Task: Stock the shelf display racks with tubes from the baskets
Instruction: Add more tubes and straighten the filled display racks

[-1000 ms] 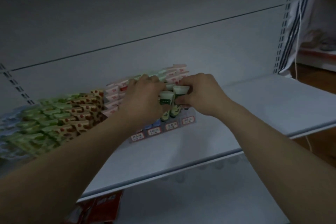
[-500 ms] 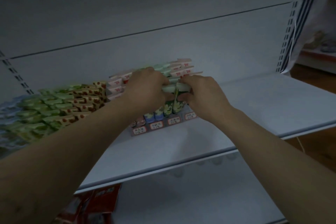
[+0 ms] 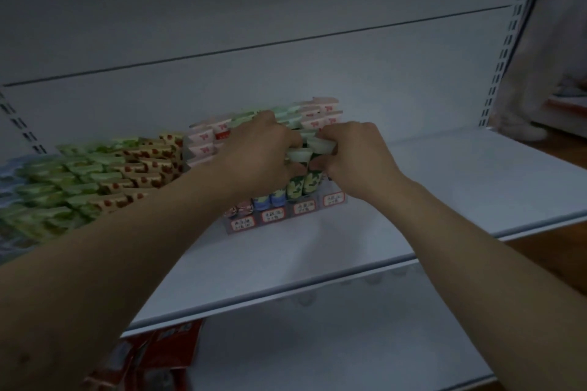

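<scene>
A clear display rack (image 3: 286,216) with red price labels stands on the white shelf (image 3: 444,187). It holds rows of tubes, pink at the back, blue and green in front. My left hand (image 3: 257,152) and my right hand (image 3: 355,162) meet over the rack. Both pinch the white caps of two green patterned tubes (image 3: 305,181), which stand upright in the rack's third slot from the left. My fingers hide the tubes behind them.
A second rack with green and red-patterned tubes (image 3: 104,174) stands to the left on the same shelf. Red packets (image 3: 152,359) lie on the lower shelf at the bottom left. Slotted shelf uprights (image 3: 505,41) run up the right side.
Both hands have pushed the green tubes down from above the rack into its slot; the tubes now stand lower and upright. The view has shifted slightly.
</scene>
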The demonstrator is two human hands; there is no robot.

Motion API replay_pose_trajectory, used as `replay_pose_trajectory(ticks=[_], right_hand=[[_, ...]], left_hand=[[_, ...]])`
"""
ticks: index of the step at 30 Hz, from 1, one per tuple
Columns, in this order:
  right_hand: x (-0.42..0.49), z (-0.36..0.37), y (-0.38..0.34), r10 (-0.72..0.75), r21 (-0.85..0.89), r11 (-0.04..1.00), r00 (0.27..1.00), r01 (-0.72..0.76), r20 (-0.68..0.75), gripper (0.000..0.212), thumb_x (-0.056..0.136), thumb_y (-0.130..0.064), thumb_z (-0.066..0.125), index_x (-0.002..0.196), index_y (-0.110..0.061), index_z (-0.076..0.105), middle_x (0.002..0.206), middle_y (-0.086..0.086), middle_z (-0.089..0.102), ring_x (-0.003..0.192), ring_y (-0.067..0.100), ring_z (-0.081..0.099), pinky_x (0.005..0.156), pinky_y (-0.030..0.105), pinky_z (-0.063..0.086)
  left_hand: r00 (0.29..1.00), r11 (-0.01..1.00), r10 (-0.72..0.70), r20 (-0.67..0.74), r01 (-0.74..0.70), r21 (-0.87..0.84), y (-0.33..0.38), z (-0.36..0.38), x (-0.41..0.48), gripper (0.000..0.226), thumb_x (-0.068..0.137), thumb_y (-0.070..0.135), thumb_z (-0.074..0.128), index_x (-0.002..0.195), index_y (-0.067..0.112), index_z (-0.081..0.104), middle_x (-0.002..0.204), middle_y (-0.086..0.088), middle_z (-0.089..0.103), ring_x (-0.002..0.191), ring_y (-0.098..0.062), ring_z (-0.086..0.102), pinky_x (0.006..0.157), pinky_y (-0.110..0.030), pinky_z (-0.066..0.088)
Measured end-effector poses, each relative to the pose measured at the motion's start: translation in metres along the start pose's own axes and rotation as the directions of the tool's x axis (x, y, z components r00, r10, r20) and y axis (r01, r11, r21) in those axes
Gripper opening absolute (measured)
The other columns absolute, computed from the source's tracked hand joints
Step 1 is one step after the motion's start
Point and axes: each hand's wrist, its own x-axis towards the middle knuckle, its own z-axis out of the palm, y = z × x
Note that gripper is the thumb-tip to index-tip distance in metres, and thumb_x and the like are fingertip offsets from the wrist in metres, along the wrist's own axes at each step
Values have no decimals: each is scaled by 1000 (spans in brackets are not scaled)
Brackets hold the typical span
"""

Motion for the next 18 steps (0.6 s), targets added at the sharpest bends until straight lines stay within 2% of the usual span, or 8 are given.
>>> replay_pose_trajectory(ticks=[4, 8, 13, 18], right_hand=[[5, -3, -5, -37, -90, 995, 999, 39, 27, 16, 76, -17, 72, 92, -12, 72, 90, 13, 69, 85, 32, 60, 61, 25, 28], [8, -3, -11, -58, -166, 984, 997, 64, 44, 31, 78, -20, 72, 108, -16, 70, 105, 15, 67, 99, 33, 57, 69, 27, 35], [5, -2, -14, -57, -227, 971, 994, 76, 90, 25, 84, -22, 68, 108, -16, 68, 106, 15, 66, 100, 33, 55, 67, 27, 31], [5, -2, -14, -47, -218, 974, 994, 67, 98, 27, 83, -23, 69, 109, -16, 68, 106, 14, 67, 99, 33, 56, 67, 27, 33]], left_hand=[[1000, 1000, 24, -1, -24, -4, 0, 0, 2, 23, 80, 38, 70, 91, 18, 68, 87, -10, 63, 95, -29, 50, 71, -37, 46], [999, 999, 31, -5, -31, 13, -2, 1, 2, 24, 80, 39, 70, 91, 18, 69, 86, -11, 64, 94, -29, 51, 71, -38, 46], [999, 999, 31, -34, -31, 18, -1, 0, 1, 25, 78, 41, 69, 87, 18, 70, 84, -13, 66, 88, -33, 54, 68, -37, 45], [1000, 999, 5, -5, -5, 35, 1, 0, 0, 27, 81, 41, 67, 93, 17, 69, 90, -14, 66, 93, -32, 53, 73, -38, 46]])
